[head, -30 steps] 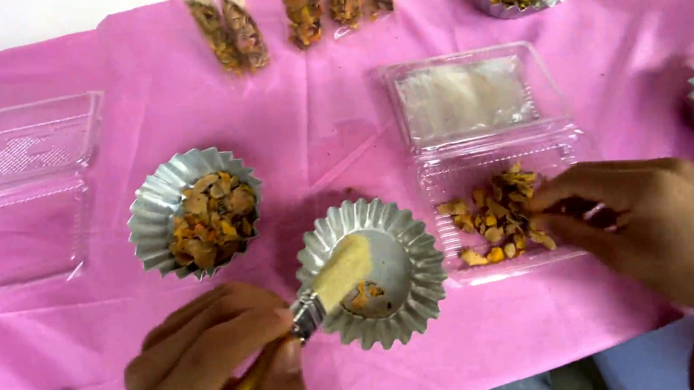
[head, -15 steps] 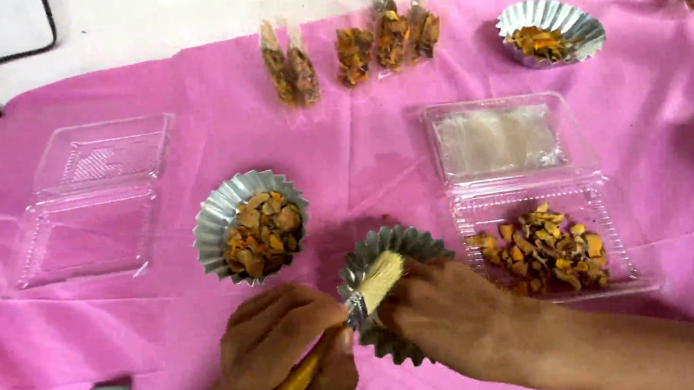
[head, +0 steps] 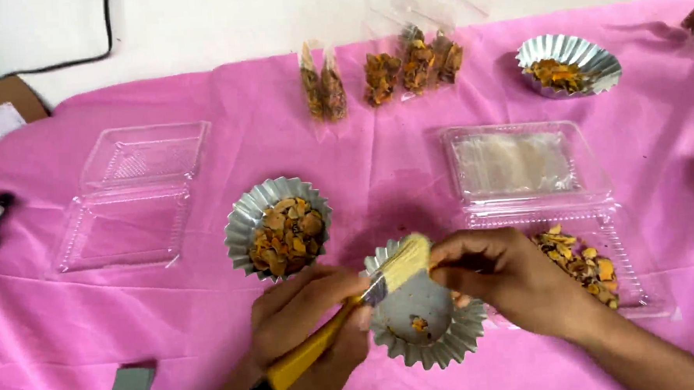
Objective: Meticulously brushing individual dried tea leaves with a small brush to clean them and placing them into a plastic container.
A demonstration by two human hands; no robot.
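On the pink tablecloth [head: 173, 319], an empty clear clamshell box [head: 132, 196] lies at nine o'clock. Small sealed packets of dried pieces [head: 381, 73] sit at twelve; a filled foil cup [head: 566, 63] at two.

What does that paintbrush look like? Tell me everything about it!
The paintbrush has a yellow handle that turns black at its lower end, a silvery metal band, and pale, cream-coloured bristles. It lies slanted, bristles pointing up and to the right. The left hand grips its handle. The bristle tip sits above the rim of a fluted silver foil cup, and the right hand has its fingertips right at the bristles. Whether they pinch them cannot be told.
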